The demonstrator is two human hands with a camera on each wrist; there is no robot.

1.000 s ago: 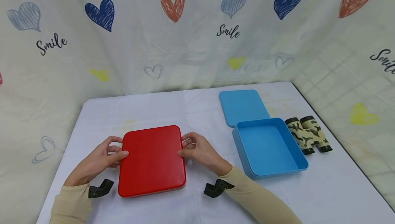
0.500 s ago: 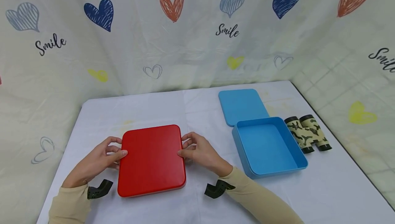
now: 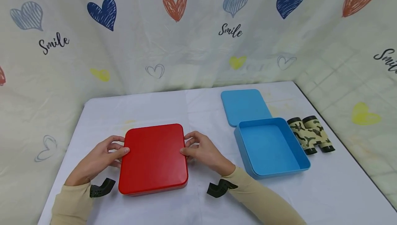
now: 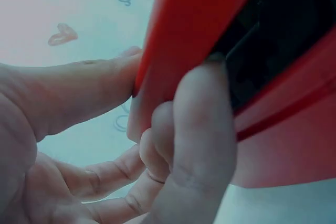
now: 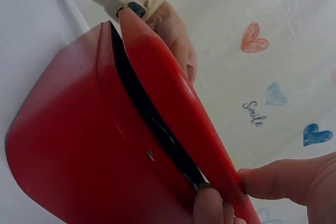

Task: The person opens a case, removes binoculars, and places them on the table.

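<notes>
A red lid (image 3: 155, 156) is raised a little off a deep red box (image 5: 68, 129) in front of me. My left hand (image 3: 99, 159) pinches the lid's left edge, thumb on top and fingertips under the rim. On the opposite edge my right hand (image 3: 206, 154) pinches it the same way. Both wrist views show a dark gap between the rim and the box wall, wide in the left wrist view. What the box holds is hidden in shadow.
To the right stands an uncovered blue box (image 3: 274, 147); its flat blue lid (image 3: 246, 108) lies behind it. Camouflage-patterned binoculars (image 3: 310, 135) lie beside that box near the table's right edge. A curtain (image 3: 192, 56) with printed hearts hangs behind the white table (image 3: 155, 111).
The red lid has risen slightly between both hands, and a sliver of the box now shows below its front edge. The blue box, its lid and the binoculars have stayed put.
</notes>
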